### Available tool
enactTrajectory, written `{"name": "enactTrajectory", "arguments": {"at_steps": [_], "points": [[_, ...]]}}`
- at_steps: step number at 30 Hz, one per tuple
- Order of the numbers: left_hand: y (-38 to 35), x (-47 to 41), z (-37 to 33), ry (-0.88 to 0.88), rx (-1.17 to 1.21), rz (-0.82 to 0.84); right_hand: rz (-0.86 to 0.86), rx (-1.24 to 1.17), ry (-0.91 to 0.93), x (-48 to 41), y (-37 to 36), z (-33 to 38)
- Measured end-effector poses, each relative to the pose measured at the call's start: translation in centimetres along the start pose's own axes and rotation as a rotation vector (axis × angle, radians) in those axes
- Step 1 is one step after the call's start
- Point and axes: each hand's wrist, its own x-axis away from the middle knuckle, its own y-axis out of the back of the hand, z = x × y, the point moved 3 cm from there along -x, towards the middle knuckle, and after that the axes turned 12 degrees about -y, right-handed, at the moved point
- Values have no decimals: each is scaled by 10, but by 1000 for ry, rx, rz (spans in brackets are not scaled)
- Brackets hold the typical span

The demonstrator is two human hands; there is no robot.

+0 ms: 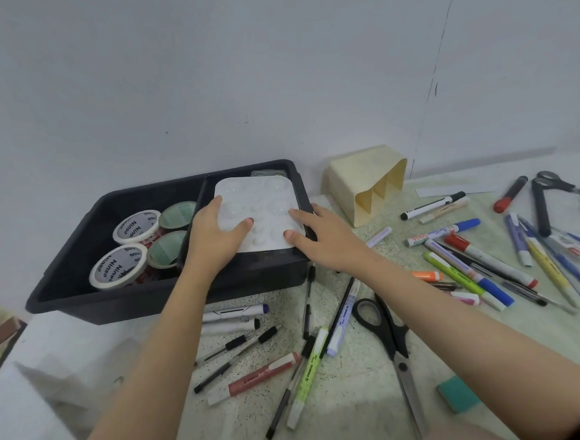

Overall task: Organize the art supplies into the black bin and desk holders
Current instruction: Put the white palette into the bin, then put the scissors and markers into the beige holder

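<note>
The black bin [86,295] stands at the left against the wall. In its right half a white paint palette [264,201] lies flat on a dark insert. My left hand [209,240] holds the palette's left edge, thumb on top. Opposite it, my right hand [322,238] rests its thumb and forefinger on the palette's right edge, the other fingers spread over the bin's rim. Several tape rolls [136,226] fill the bin's left half. A cream desk holder [350,180] lies on its side to the right of the bin.
Pens and markers [463,272] are scattered over the speckled table in front of and to the right of the bin. Black scissors [395,345] lie between my forearms, a teal eraser [455,394] near the front. More scissors [553,181] lie far right.
</note>
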Motion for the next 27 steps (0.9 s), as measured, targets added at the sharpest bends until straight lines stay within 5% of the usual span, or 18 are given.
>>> {"name": "enactTrajectory", "arguments": {"at_steps": [7,11,15,21,27], "points": [[-12,12,-20,-326,-296,-107,-278,-469,-28,12,21,-20],[-32,17,-34,-474,-264,45,-451,-659,-214,3,37,-46],[-48,16,-47,-568,-264,188,-451,-748,-345,-15,53,-65],[-61,11,-52,-618,-282,253,-373,-779,-411,-41,67,-78],[-63,-5,-72,-545,14,221,-497,-749,-349,-45,69,-75]]}}
